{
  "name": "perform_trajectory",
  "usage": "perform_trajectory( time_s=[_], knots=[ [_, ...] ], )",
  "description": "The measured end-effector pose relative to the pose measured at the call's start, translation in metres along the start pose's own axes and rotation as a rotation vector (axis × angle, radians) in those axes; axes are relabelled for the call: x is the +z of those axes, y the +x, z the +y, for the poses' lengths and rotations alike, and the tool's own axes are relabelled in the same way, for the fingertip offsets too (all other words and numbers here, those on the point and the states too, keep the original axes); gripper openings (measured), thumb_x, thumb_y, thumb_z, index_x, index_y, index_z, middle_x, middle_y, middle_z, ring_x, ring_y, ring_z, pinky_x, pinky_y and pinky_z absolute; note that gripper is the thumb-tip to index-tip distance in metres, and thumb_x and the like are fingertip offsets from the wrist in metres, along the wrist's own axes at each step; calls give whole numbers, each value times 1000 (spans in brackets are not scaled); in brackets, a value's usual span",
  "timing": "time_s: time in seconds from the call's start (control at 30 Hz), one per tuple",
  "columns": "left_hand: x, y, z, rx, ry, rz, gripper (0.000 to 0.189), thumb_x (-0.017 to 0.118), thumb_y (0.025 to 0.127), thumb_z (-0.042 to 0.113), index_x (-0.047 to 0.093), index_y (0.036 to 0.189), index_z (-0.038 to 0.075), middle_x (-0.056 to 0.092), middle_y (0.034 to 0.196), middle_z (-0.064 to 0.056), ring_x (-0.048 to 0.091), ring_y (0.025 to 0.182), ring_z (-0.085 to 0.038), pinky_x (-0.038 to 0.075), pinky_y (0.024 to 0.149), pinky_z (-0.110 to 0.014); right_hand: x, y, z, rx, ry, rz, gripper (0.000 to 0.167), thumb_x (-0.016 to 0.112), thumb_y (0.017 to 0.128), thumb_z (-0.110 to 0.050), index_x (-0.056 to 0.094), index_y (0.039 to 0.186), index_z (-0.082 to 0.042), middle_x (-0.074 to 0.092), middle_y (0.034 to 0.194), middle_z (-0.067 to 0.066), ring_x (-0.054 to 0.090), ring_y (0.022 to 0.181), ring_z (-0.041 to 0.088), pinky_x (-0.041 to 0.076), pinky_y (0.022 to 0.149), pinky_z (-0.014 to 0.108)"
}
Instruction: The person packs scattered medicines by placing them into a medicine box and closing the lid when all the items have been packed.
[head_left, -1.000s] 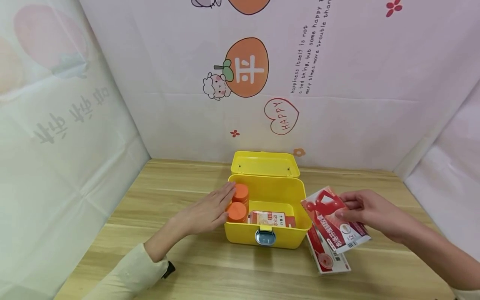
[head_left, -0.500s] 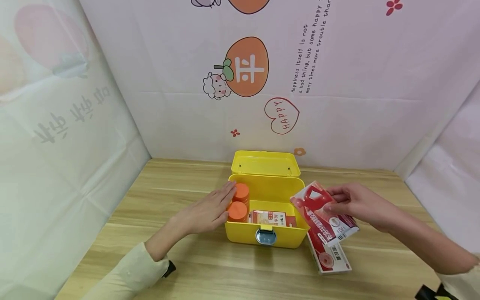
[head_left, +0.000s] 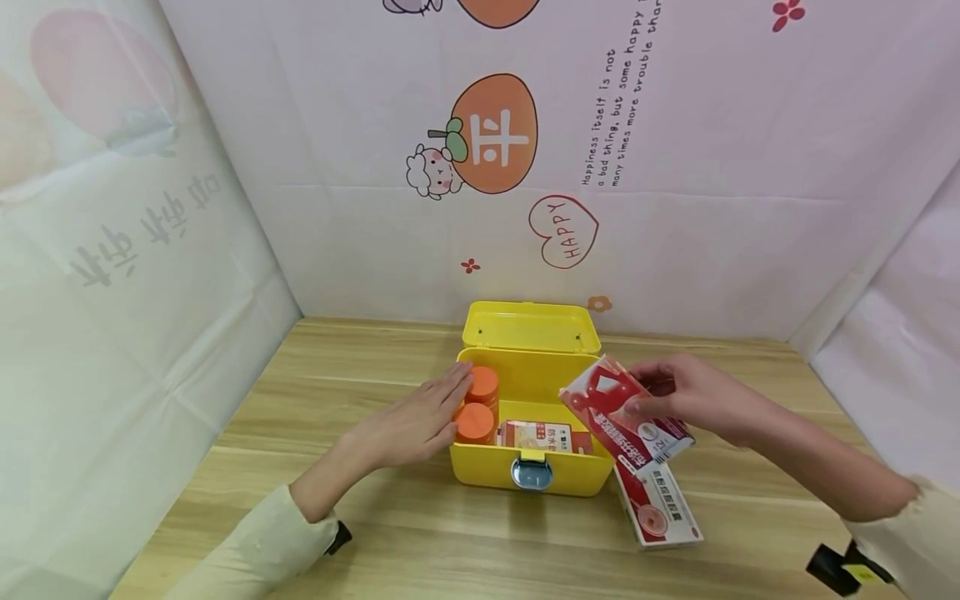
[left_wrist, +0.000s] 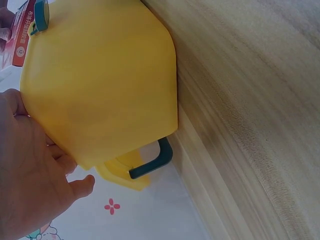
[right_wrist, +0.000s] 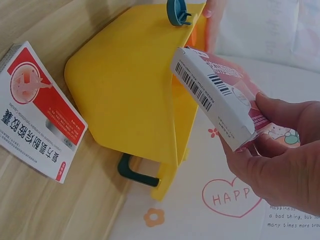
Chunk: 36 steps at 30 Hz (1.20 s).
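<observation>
A yellow storage box [head_left: 487,468] stands on the table with its lid [head_left: 531,327] swung back. My left hand [head_left: 416,421] rests at the box's left rim, fingers straight, beside two orange-capped bottles [head_left: 475,423] inside. Thumb and fingers of my right hand [head_left: 697,400] pinch a red-and-white medicine box [head_left: 611,408]. It is tilted and overlaps the yellow box's right rim in the head view; its barcoded end [right_wrist: 215,97] shows in the right wrist view. Flat inside the yellow box lies a small red-and-white carton [head_left: 543,436].
Another red-and-white medicine box [head_left: 663,512] lies on the wooden table [head_left: 390,542], just right of the yellow box. A grey-blue latch [head_left: 531,473] hangs on the front wall. Dark green handle parts [right_wrist: 137,172] stick out at the side. Printed cloth [head_left: 360,250] hangs behind.
My right hand has moved left with the medicine box, from beside the yellow box to over its right rim. The left hand has stayed in place.
</observation>
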<state>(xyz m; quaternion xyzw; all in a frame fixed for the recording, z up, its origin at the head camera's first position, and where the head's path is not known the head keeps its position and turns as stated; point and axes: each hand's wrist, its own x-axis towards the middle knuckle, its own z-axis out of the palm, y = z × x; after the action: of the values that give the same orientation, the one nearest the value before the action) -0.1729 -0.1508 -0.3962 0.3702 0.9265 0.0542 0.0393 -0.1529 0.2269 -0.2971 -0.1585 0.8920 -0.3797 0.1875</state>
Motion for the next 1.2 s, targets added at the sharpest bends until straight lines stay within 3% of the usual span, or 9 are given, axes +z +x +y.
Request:
perform_trajectory(
  time_s=[0.5, 1.2],
  knots=[
    [-1, 0, 1, -7, -7, -7, 66, 29, 106, 36, 7, 160, 7, -2, 170, -6, 4, 157, -20, 21, 126, -44, 0, 20, -17, -2, -9, 21, 49, 75, 87, -21, 63, 127, 5, 73, 105, 10, 67, 86, 18, 60, 76, 32],
    [-3, 0, 1, -15, 3, -12, 67, 29, 105, 38, 7, 161, 8, -2, 170, -5, 4, 157, -19, 22, 126, -43, 3, 58, -34, -15, -77, -55, 41, 70, 90, -16, 63, 125, 6, 72, 112, 16, 67, 91, 20, 61, 81, 36]
  ],
)
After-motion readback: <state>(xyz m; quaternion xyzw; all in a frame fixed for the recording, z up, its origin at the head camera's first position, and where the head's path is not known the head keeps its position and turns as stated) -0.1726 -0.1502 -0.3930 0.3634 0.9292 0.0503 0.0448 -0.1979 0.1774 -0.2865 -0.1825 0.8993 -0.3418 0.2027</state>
